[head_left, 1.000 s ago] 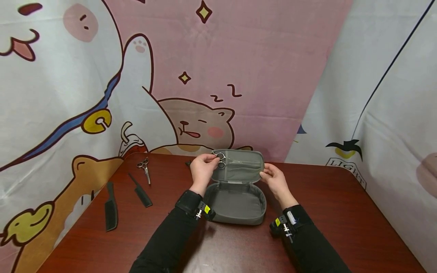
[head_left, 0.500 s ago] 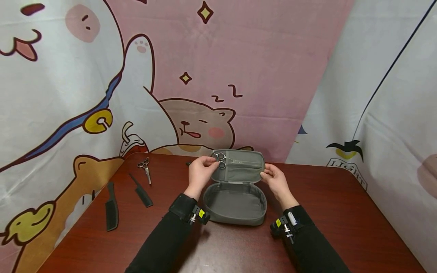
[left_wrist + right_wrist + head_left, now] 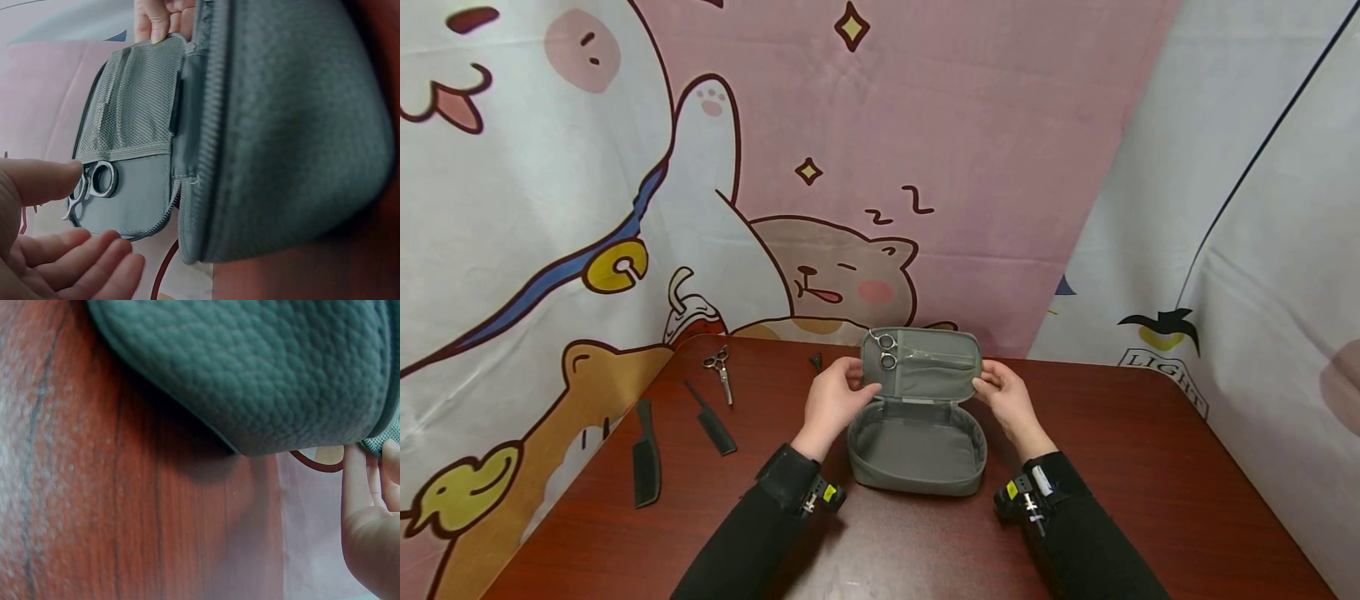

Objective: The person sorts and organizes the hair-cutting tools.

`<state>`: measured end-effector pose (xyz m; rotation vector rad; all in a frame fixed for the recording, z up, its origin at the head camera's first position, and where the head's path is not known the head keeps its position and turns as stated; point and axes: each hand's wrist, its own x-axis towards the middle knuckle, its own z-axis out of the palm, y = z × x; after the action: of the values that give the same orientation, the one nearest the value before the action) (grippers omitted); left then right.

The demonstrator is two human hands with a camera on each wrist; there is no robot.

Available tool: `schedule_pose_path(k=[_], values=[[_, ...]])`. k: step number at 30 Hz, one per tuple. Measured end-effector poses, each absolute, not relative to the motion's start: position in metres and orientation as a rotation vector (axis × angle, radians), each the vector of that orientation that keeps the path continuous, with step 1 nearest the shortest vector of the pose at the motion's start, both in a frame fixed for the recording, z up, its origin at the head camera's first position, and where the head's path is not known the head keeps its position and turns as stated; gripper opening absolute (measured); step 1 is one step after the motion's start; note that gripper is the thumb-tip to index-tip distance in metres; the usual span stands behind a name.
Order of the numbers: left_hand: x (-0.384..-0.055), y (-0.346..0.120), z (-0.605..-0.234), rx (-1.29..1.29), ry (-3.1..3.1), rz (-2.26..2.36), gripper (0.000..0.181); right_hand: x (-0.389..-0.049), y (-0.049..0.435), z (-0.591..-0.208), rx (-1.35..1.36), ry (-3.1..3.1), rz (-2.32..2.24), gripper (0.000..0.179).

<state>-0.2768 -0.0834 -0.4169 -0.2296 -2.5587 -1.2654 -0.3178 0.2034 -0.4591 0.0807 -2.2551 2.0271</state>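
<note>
A grey zip case (image 3: 917, 483) stands unzipped on the table, its lid (image 3: 880, 387) raised at the back. Inside the lid, a pair of scissors (image 3: 114, 181) sits in the mesh pocket (image 3: 147, 94); only the finger rings show, and the mesh covers the rest. My left hand (image 3: 835, 404) is beside the lid's left edge, fingers relaxed and holding nothing; the left wrist view shows its thumb and fingers spread apart near the rings. With thumb and fingers, my right hand (image 3: 1006, 404) pinches the lid's right edge.
On the left of the brown table (image 3: 1150, 500) lie a wide black comb (image 3: 645, 467), a smaller black comb (image 3: 713, 427) and another pair of scissors (image 3: 724, 383). A small dark thing (image 3: 816, 361) shows behind my left hand. A printed cloth (image 3: 1000, 125) hangs behind the table.
My left hand has let go of the scissors' rings and moved down and left to the lid's side. The scissors stay in the pocket. My right hand keeps its place on the lid.
</note>
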Motion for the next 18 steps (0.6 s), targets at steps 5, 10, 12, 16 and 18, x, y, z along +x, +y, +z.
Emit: schedule_pose_path(k=[5,10,12,16,18], values=[[-0.272,-0.085,-0.421,-0.258,-2.646,-1.134,0.056,-0.319,0.203,-0.461,0.082,-2.237,2.043,0.031],[-0.267,-0.086,-0.423,-0.275,-2.709,-1.034,0.065,-0.319,0.202,-0.461,0.085,-2.224,2.050,0.031],[-0.265,-0.086,-0.424,-0.277,-2.752,-0.982,0.074,-0.319,0.202,-0.461,0.087,-2.227,2.046,0.031],[-0.261,-0.087,-0.427,-0.285,-2.823,-0.866,0.088,-0.320,0.203,-0.461,0.095,-2.219,2.047,0.031],[-0.261,-0.088,-0.428,-0.285,-2.845,-0.813,0.092,-0.320,0.202,-0.461,0.095,-2.218,2.049,0.032]])
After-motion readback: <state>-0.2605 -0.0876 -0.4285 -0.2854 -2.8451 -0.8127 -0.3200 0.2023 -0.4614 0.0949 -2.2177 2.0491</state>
